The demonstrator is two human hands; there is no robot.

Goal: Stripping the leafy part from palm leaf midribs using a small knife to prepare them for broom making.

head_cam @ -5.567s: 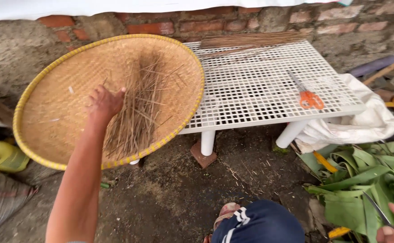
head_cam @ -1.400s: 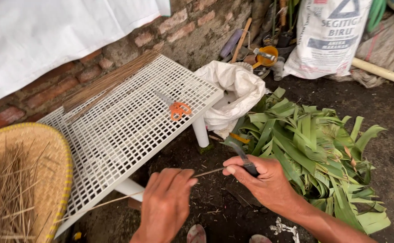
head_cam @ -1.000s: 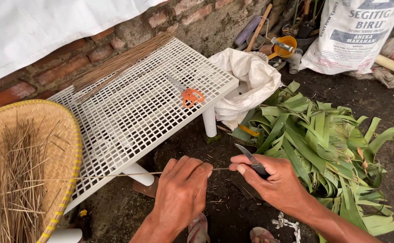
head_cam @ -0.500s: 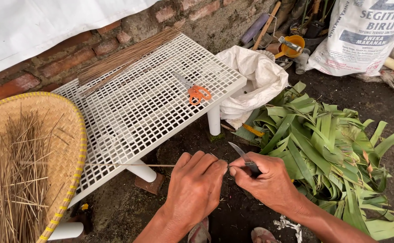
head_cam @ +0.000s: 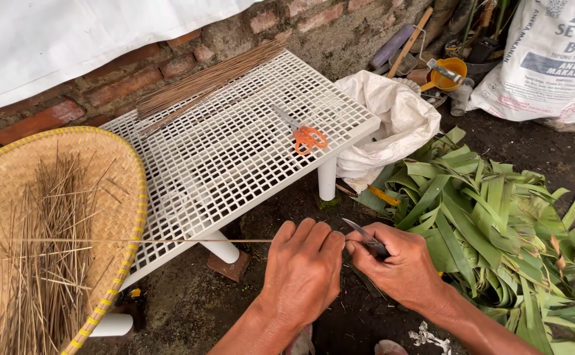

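Scraping a leaf rib: left hand [head_cam: 302,271] pinches the thin stick [head_cam: 169,240], pointing to 9 o'clock, right hand [head_cam: 402,266] clamps a small knife [head_cam: 365,237]; next, a light steady stroke.

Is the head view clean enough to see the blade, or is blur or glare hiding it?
Head view: soft even daylight, no glare; left hand, right hand and knife blade sharp; straight white grid table edges bow slightly.
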